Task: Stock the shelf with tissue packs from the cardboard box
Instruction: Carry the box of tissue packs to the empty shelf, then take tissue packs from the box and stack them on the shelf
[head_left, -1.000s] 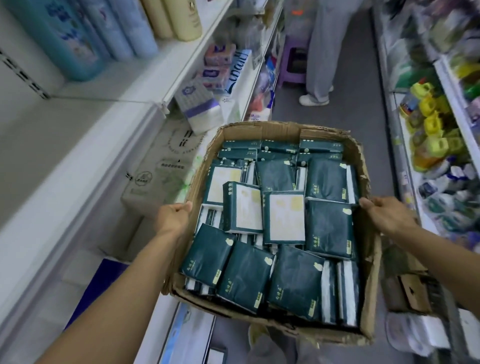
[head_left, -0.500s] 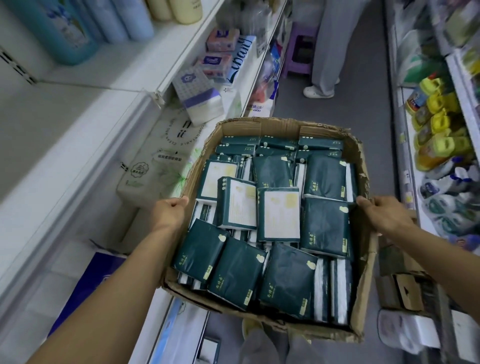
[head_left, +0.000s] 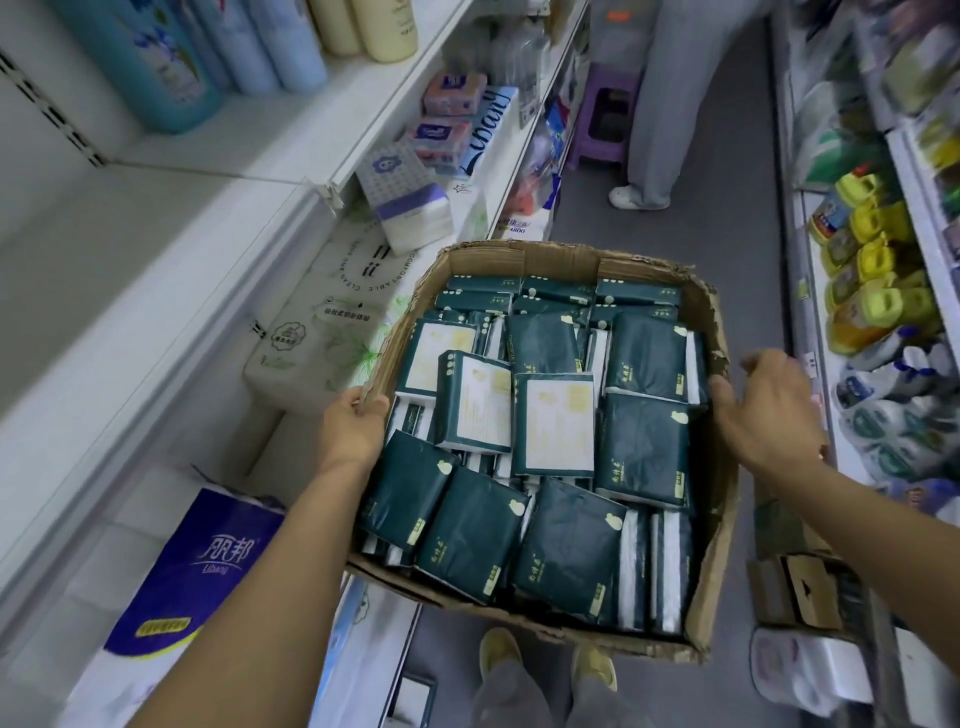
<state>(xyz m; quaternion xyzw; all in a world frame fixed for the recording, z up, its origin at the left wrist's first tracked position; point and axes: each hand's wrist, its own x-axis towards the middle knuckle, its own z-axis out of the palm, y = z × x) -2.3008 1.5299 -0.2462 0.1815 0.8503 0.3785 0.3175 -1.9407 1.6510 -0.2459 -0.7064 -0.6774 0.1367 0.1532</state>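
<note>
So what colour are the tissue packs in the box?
Dark green tissue packs, small gold marks; some show white panels. Head view.

Light: bright, soft and white all over; it seems to come from above.
Shadows: a pale grey one lies on the white shelf at the left of the frame.
Shine: small soft gleams on the dark green tissue packs in the middle.
Blur: the right hand is smeared; the bottles at the right edge are fuzzy.
Sharp: the packs in the cardboard box and the left hand.
Bending: straight shelf edges lean and curve near the sides.
</note>
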